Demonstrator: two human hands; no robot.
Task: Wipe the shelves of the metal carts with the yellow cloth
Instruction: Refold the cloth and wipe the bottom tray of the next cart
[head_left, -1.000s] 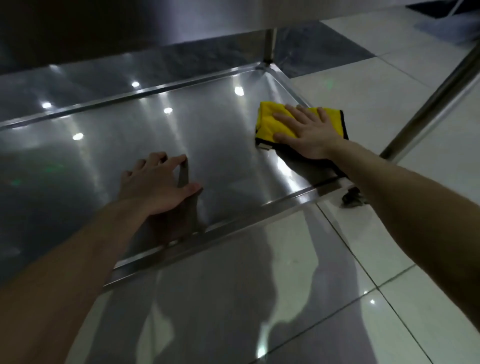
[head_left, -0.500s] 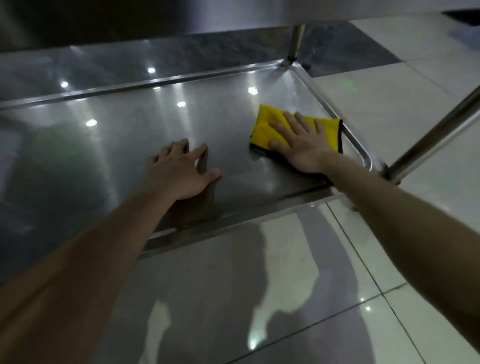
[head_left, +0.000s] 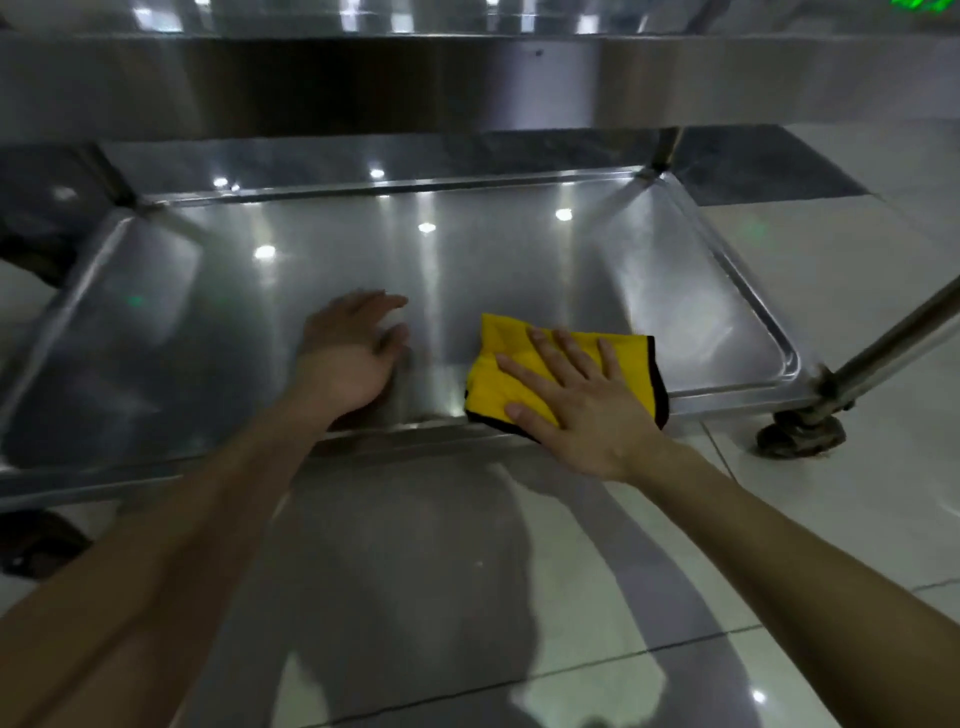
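On the tiled floor (head_left: 649, 545) nearest the camera, both forearms reach forward to the front rim of the lower shelf (head_left: 727, 387) of the metal cart. At that rim, right of centre, the yellow cloth (head_left: 511, 358) lies folded flat, its near edge reaching the rim. The right hand (head_left: 582, 410) presses it down with fingers straight and spread; nothing is pinched. Just left of the cloth and apart from it, the left hand (head_left: 348, 358) rests on the bare steel, fingers relaxed, holding nothing; it is blurred, so firm contact is probable rather than certain.

Status, as a judgement: wiping of the lower shelf is under way. The steel shines evenly, so no line between wiped and unwiped areas can be read. The rear strip, the far corners and the left half count as unconfirmed. Above and behind, the upper shelf (head_left: 467, 83) still needs the cloth. Any other cart is not in view.
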